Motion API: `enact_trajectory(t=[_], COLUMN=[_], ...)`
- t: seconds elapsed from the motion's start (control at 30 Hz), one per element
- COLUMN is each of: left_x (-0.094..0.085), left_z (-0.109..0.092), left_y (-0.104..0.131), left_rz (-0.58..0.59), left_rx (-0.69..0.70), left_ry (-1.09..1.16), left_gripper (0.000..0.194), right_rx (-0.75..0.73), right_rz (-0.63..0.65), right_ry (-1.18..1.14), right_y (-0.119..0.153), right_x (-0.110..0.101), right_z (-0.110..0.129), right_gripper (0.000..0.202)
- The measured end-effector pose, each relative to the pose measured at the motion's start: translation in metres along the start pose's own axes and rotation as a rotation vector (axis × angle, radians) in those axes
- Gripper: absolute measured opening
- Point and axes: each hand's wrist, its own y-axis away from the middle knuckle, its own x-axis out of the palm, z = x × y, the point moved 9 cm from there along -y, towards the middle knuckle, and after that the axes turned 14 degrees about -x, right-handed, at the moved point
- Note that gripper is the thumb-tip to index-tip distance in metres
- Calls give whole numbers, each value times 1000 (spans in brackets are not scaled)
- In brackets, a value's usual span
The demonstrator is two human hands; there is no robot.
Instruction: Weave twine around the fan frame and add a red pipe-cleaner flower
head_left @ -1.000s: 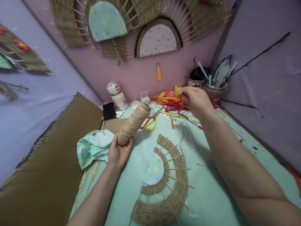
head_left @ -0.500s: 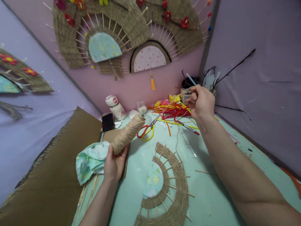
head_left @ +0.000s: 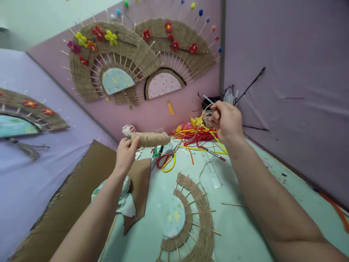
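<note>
My left hand [head_left: 127, 151] grips one end of a spool of beige twine [head_left: 151, 139], held level above the table. Further right, my right hand [head_left: 227, 120] is raised with fingers pinched on a strand of twine [head_left: 205, 109]. A strand also runs down to the woven fan [head_left: 205, 207], which lies on the table below and between my hands. Thin sticks stick out from its woven band, and a green patterned half-circle [head_left: 176, 217] sits at its centre.
Scissors [head_left: 169, 162], green-handled pliers [head_left: 156, 153], a heap of red and yellow pipe cleaners [head_left: 200, 134] and a clear ruler [head_left: 212, 171] lie beyond the fan. Cardboard [head_left: 141, 182] and crumpled cloth [head_left: 127, 200] are at left. Finished fans [head_left: 114, 36] hang on the back panel.
My left hand has lifted the spool up and away, turning it from slanted to level. My view has tilted up, showing more of the hanging fans. The right hand keeps its pinch.
</note>
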Motion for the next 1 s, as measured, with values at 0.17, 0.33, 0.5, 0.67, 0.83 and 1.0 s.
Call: enact_trajectory(t=[0.17,0.33,0.5,0.67,0.83,1.0], left_x=[67,123,150,164,151,143], left_z=[-60,-91,-102,-104,-103,-102], left_y=[-38,-57,-80,-81,-71,-61], left_rz=[129,254,323,319,221,245], left_rx=[222,311,209,215,237,234], left_ry=[-457,-653,-686,-622,-456,-351], left_gripper=[46,44,47,48,60,58], right_rx=[-30,-24,-47,-50,-123,-208], right_rz=[162,243,274,302,360,444], right_ry=[38,73,147,249,358,527], right_y=[2,5,3,2,2,6], right_x=[13,20,18,16,17,22], right_z=[-1,0,-3,-4,-8,-14], right_gripper=[19,23,27,26,21,24])
